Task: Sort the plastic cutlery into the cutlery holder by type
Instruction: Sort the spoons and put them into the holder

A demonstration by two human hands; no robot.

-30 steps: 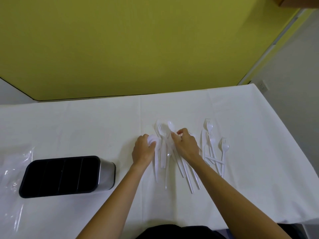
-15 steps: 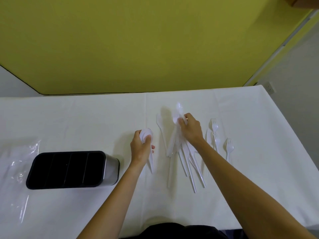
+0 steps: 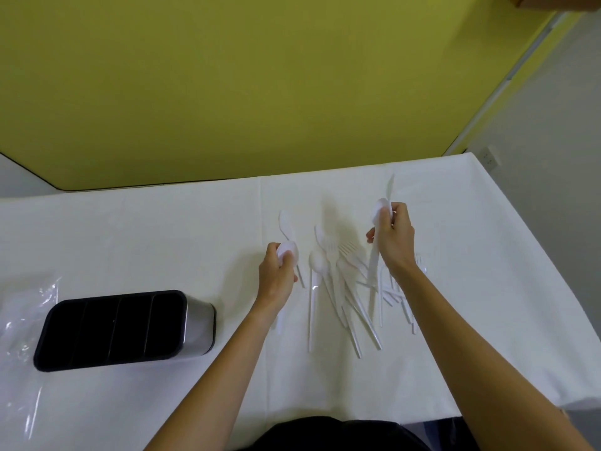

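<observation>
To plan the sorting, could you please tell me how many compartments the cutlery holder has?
4, side by side in one row along the cutlery holder; none seems hidden.

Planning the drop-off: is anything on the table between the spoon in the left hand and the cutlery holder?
Nothing visible. Only bare white tablecloth lies between the left hand, gripping the spoon, and the cutlery holder. The clear plastic bag lies beyond the holder, out of the way.

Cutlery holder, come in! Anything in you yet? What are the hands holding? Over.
Left hand grips a spoon. Right hand grips a bundle of pieces. Cutlery holder shows no cutlery; pile loose on table. Nothing blocks the holder.
</observation>
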